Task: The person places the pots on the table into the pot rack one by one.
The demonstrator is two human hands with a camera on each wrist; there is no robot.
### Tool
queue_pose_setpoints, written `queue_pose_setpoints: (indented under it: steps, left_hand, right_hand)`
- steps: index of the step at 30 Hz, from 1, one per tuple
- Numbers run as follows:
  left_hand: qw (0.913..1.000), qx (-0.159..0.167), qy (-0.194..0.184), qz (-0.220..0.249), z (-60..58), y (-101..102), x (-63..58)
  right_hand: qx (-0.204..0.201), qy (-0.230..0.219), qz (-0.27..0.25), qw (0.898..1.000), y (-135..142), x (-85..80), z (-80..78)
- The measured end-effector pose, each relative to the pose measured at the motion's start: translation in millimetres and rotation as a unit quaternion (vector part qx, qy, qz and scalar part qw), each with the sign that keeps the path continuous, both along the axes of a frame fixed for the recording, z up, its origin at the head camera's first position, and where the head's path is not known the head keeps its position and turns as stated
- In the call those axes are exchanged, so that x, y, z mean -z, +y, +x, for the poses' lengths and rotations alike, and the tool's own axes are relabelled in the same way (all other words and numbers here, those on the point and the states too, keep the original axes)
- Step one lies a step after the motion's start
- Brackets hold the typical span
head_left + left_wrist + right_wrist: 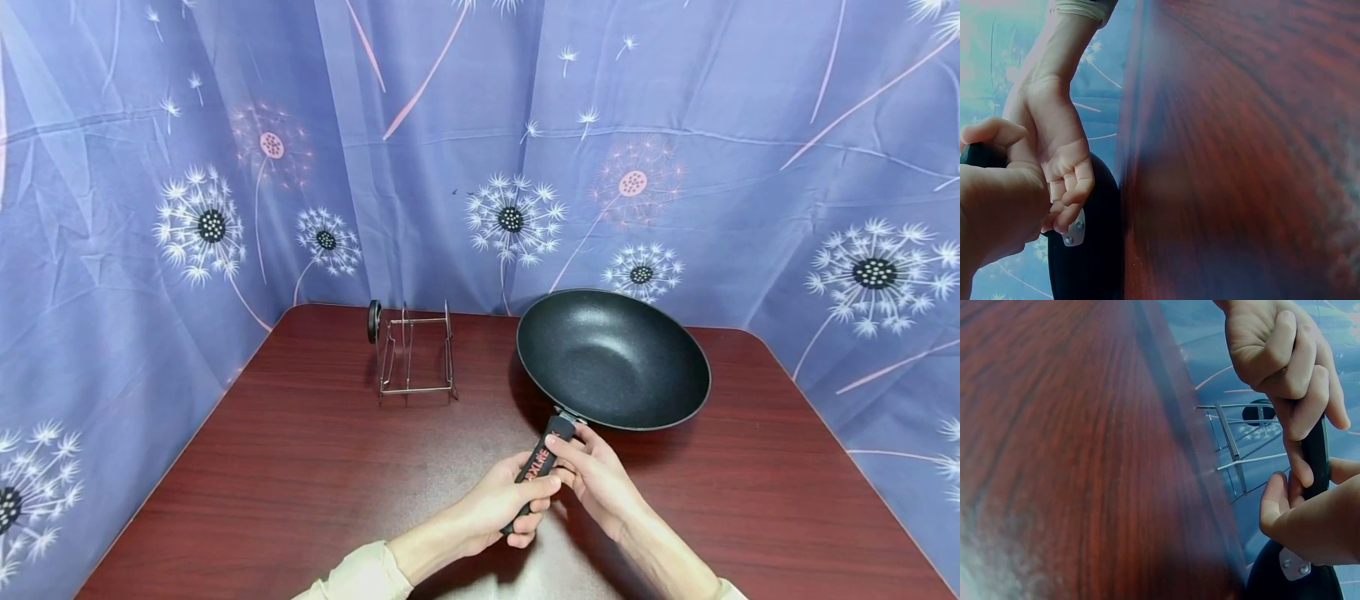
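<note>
A black wok (611,358) with a long dark handle (538,462) lettered in red is at the right of the table, its bowl facing up. My left hand (498,504) grips the lower part of the handle, thumb on top and fingers curled beneath. Nearer the bowl, my right hand (600,475) pinches the handle with the thumb over it and fingers under. In the right wrist view, the left hand (1291,369) wraps the handle (1316,456) above the right hand (1316,519). A riveted metal bracket (1075,230) joins handle and bowl in the left wrist view.
A wire rack (416,358) with a round black knob-like piece (374,322) on its left side stands at the back left of the dark red wooden table (285,467). Blue dandelion-print curtains (442,167) hang behind and along both sides.
</note>
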State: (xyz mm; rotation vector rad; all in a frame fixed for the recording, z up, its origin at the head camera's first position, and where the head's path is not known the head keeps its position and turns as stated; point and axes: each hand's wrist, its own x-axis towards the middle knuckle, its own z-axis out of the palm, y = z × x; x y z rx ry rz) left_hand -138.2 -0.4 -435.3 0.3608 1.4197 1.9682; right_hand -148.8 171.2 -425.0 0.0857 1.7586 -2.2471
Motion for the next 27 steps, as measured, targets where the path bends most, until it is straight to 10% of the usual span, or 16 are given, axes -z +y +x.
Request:
queue_pose_setpoints:
  steps: [27]
  left_hand:
    - [0.9986,0.0,0.053,-0.009,4.5,-1,-6.5]
  right_hand:
    - [-0.014,0.02,0.032,0.999,4,-11.8,1.2]
